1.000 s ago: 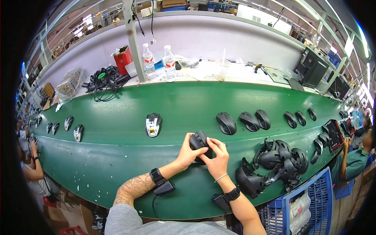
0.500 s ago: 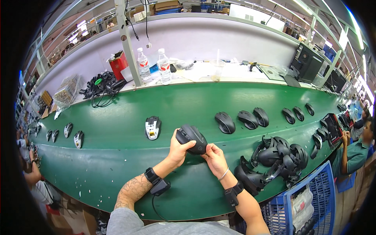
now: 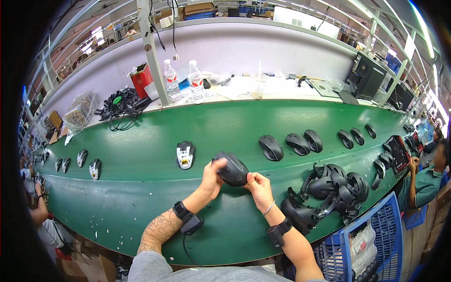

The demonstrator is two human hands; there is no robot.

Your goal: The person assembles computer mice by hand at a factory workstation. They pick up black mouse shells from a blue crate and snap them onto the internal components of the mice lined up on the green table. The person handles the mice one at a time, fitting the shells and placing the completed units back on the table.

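Note:
A black computer mouse (image 3: 233, 170) is held between my hands above the green work surface (image 3: 150, 202), its rear end toward me. My left hand (image 3: 211, 181) is closed about its left side, with the thumb smeared by motion near the front. At the rear right corner, my right hand (image 3: 258, 186) pinches the mouse's edge between thumb and fingers. Beyond my left hand lies an uncovered mouse (image 3: 186, 155) with white inner parts. To the right of my hands rests a heap of black mouse shells (image 3: 334, 185).
Several black mice (image 3: 271, 147) lie in a row to the right; several part-assembled mice (image 3: 95, 169) lie left. Water bottles (image 3: 195, 82) and a plastic cup (image 3: 258, 86) stand on the back shelf. A blue crate (image 3: 374, 237) stands lower right, near a co-worker (image 3: 422, 181).
My left thumb has moved off the mouse's top toward its front. The held mouse has shifted slightly right. Mice lying on the green surface have also moved slightly right.

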